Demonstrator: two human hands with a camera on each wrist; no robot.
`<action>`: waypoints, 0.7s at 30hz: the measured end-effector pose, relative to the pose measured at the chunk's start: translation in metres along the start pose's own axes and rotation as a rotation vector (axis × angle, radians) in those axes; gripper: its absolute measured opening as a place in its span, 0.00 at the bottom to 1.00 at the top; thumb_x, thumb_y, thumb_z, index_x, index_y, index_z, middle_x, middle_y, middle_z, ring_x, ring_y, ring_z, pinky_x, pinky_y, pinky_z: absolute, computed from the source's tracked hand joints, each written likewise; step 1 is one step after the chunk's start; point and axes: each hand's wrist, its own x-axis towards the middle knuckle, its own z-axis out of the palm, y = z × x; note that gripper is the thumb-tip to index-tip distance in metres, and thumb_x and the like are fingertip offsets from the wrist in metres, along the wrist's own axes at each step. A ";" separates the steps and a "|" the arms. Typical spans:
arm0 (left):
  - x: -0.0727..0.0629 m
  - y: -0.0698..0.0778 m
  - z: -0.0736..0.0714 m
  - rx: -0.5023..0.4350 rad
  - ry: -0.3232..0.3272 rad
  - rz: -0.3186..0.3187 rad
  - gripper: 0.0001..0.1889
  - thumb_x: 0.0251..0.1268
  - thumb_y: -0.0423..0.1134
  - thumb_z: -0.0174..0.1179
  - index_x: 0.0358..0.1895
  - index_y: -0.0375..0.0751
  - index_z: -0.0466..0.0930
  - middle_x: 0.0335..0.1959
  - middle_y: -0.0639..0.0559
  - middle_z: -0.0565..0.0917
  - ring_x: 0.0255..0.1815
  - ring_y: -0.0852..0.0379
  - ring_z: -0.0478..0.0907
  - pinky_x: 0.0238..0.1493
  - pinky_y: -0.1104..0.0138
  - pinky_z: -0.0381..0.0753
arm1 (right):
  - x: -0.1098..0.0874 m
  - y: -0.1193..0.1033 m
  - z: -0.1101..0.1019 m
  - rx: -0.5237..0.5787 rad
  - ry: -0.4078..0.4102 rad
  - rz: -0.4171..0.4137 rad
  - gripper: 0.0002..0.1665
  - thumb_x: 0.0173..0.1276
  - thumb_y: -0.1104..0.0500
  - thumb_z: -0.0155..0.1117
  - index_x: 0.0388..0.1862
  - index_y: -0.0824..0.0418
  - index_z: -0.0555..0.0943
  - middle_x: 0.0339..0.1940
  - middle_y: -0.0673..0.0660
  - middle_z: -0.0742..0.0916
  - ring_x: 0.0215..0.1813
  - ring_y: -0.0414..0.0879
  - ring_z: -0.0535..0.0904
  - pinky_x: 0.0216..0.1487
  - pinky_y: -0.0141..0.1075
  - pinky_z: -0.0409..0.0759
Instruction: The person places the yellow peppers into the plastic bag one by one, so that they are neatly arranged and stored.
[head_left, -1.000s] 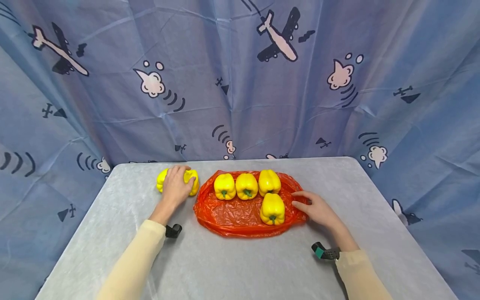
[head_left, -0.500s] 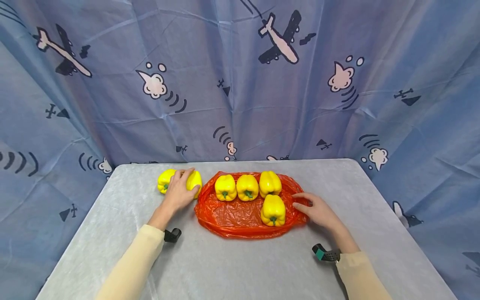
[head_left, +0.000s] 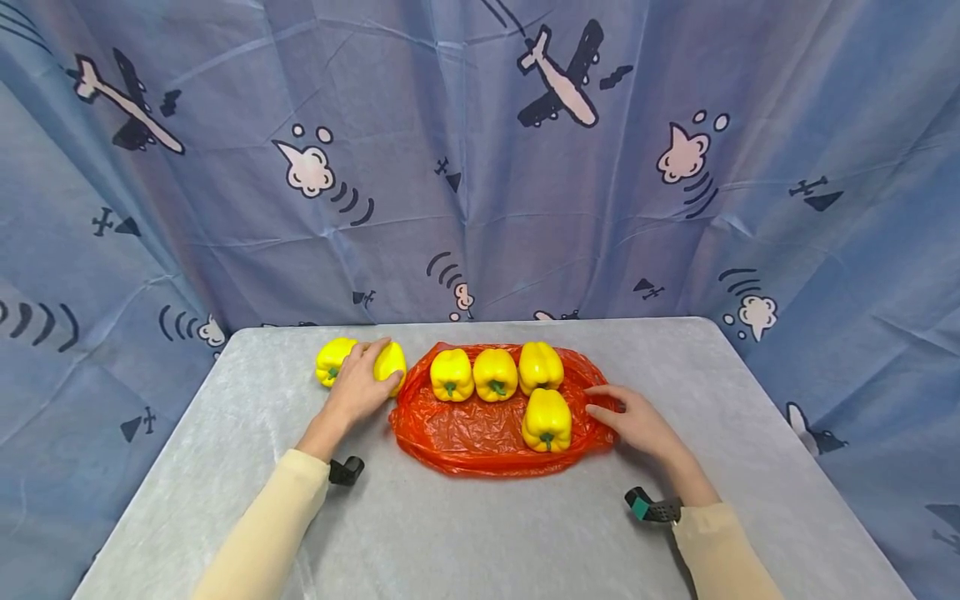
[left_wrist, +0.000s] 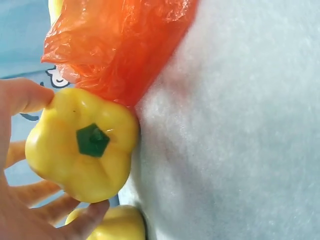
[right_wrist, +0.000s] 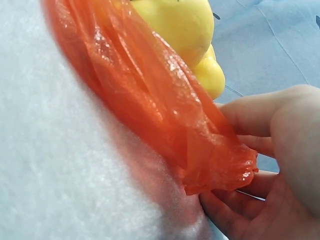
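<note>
My left hand [head_left: 357, 390] grips a yellow bell pepper [left_wrist: 82, 145], thumb on one side and fingers on the other, at the left edge of a red plastic bag [head_left: 465, 429]. The pepper's green stem faces the left wrist view, and plastic lies right against its side. Another yellow pepper [head_left: 332, 362] sits just left of that hand. In the bag's opening are several yellow peppers [head_left: 495, 372], most in a back row, with one pepper [head_left: 546, 421] in front at the right. My right hand [head_left: 637, 421] holds the bag's right end, plastic between thumb and fingers [right_wrist: 252, 112].
A pale grey table [head_left: 495, 542] carries everything. Behind it and at both sides hangs a blue curtain [head_left: 375, 167] printed with airplanes. Black wrist mounts [head_left: 345, 471] stick out from both wrists.
My left hand and its pepper have shifted slightly right, up to the bag's edge, uncovering more of the other pepper at left. My right hand stays at the bag's right end.
</note>
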 end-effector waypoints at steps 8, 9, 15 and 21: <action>-0.002 0.007 -0.009 -0.034 0.071 0.019 0.36 0.66 0.50 0.63 0.76 0.43 0.66 0.68 0.34 0.69 0.68 0.35 0.66 0.67 0.41 0.65 | -0.001 -0.001 0.000 -0.003 -0.002 -0.001 0.26 0.75 0.50 0.63 0.65 0.63 0.79 0.67 0.69 0.78 0.70 0.68 0.68 0.69 0.66 0.63; -0.002 0.008 -0.011 -0.037 0.084 0.021 0.36 0.66 0.50 0.63 0.76 0.43 0.67 0.68 0.34 0.69 0.68 0.35 0.66 0.67 0.41 0.66 | -0.001 -0.001 -0.001 -0.003 -0.002 -0.001 0.26 0.75 0.50 0.63 0.65 0.63 0.79 0.67 0.69 0.78 0.70 0.68 0.68 0.69 0.66 0.63; -0.005 0.017 -0.020 -0.052 0.117 0.038 0.36 0.66 0.50 0.63 0.76 0.45 0.66 0.69 0.36 0.68 0.69 0.35 0.66 0.66 0.40 0.66 | -0.001 -0.002 -0.001 -0.007 0.001 -0.002 0.26 0.75 0.50 0.63 0.65 0.62 0.79 0.68 0.69 0.78 0.70 0.68 0.68 0.69 0.66 0.63; -0.013 0.027 -0.024 -0.072 0.135 0.079 0.36 0.65 0.49 0.64 0.75 0.43 0.67 0.69 0.36 0.69 0.69 0.36 0.66 0.65 0.41 0.67 | 0.000 -0.001 0.000 -0.009 -0.001 -0.002 0.25 0.75 0.50 0.63 0.65 0.62 0.79 0.68 0.69 0.78 0.70 0.68 0.68 0.69 0.66 0.63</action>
